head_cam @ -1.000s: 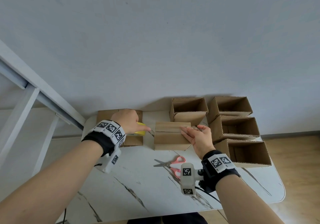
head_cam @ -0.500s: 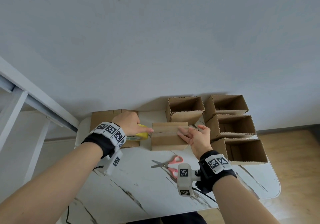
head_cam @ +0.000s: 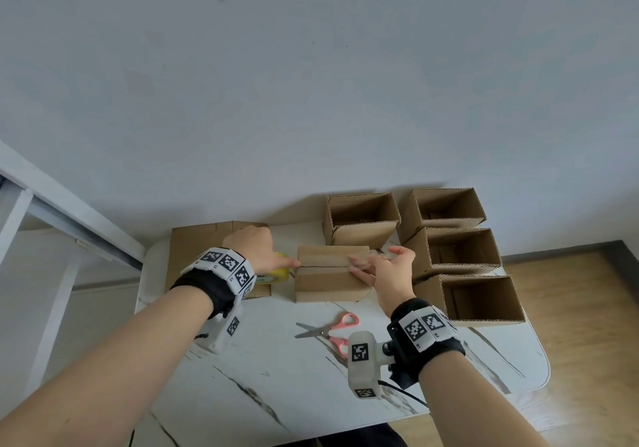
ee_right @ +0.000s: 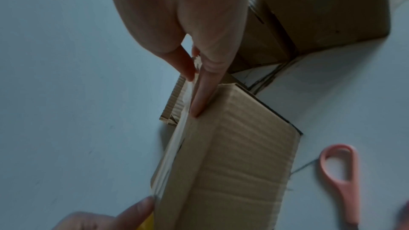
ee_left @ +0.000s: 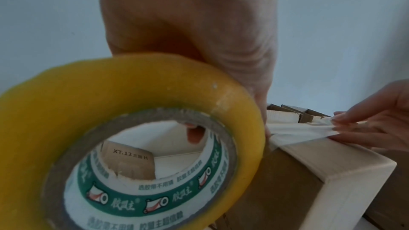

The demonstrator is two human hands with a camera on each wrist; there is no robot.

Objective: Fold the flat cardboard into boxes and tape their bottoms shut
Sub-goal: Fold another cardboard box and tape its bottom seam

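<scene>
Two hands work over one upturned box (head_cam: 330, 273) at the middle of the white marbled table (head_cam: 276, 377). Nearest the viewer, pink-handled scissors (head_cam: 328, 330) lie apart from both hands, presumably kept within reach for cutting the strip. Beyond them the box stands bottom-up, so that its closed flaps and centre seam face upward for sealing. At its left edge the left hand (head_cam: 254, 251) holds the yellow tape roll (ee_left: 124, 146), fingers curled round it and one fingertip visible through the core; the roll sits against the box's left end, probably to anchor the strip there. From the roll a clear tape strip (ee_left: 298, 129) runs rightward along the seam to the right hand (head_cam: 389, 268), whose grip pinches the free end between thumb and fingertips while another finger lies along the flap, seemingly keeping the strip taut and aligned. Left of the box, under and beyond the left hand, flat cardboard (head_cam: 197, 246) waits unfolded. To the right and far right, four open boxes (head_cam: 463, 256) stand mouths upward near the wall, apparently finished and set aside.
</scene>
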